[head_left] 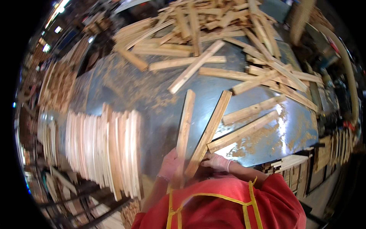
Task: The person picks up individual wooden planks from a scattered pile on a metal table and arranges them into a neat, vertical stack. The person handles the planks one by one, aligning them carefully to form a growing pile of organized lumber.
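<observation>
here, left hand [169, 165] gripping one wooden slat [185, 126], right hand [216, 162] clasping another slat [209, 131], both upright over table [152, 95]

Both gloved hands low and close together; left hand [169, 165] closed; right hand [216, 162] closed, forearm bent inward

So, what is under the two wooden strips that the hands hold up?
Under the two wooden strips lies the grey metal table, dusted with sawdust. The hands and the red sleeves cover the near table edge.
</observation>
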A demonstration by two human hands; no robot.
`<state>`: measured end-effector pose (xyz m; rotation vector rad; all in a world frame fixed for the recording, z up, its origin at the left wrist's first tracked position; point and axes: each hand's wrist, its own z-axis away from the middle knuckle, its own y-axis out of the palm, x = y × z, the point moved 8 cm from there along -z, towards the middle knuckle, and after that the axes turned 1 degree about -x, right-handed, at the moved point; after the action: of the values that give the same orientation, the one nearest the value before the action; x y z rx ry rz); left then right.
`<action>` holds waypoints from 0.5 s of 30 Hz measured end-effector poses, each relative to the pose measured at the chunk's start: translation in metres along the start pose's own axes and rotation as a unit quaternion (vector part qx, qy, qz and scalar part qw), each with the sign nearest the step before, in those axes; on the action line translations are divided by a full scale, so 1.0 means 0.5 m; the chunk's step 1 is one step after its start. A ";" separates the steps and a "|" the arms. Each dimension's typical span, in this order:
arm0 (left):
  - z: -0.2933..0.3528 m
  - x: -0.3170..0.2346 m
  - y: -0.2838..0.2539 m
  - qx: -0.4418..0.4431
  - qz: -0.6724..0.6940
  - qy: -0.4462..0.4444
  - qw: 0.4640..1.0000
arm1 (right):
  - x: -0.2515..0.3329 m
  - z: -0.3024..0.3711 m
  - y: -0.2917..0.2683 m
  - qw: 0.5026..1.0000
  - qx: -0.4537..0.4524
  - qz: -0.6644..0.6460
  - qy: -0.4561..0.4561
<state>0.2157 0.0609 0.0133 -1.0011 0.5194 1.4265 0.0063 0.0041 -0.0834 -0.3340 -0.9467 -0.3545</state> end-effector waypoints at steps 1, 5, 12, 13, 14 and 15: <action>0.033 -0.006 -0.030 -0.040 -0.091 0.028 0.995 | 0.021 -0.007 0.018 0.983 0.067 0.158 -0.068; 0.098 0.113 -0.166 -0.252 -0.391 0.121 0.877 | 0.099 0.026 0.001 0.985 0.142 0.097 -0.023; 0.189 0.244 -0.357 -0.336 -0.551 -0.044 0.763 | 0.157 0.092 -0.224 0.932 -0.157 0.327 0.017; 0.181 0.237 -0.345 -0.332 -0.548 -0.025 0.768 | 0.138 0.104 -0.251 0.818 -0.201 0.539 0.017; 0.164 0.220 -0.316 -0.324 -0.543 0.003 0.775 | 0.118 0.102 -0.256 0.802 -0.216 0.556 -0.033; 0.143 0.199 -0.276 -0.311 -0.533 0.036 0.786 | 0.095 0.110 -0.268 0.781 -0.231 0.576 -0.075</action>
<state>0.3420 0.1951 0.0048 -1.5220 -0.5063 0.4806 -0.0662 -0.0990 0.0023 -1.3270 -0.6370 0.6063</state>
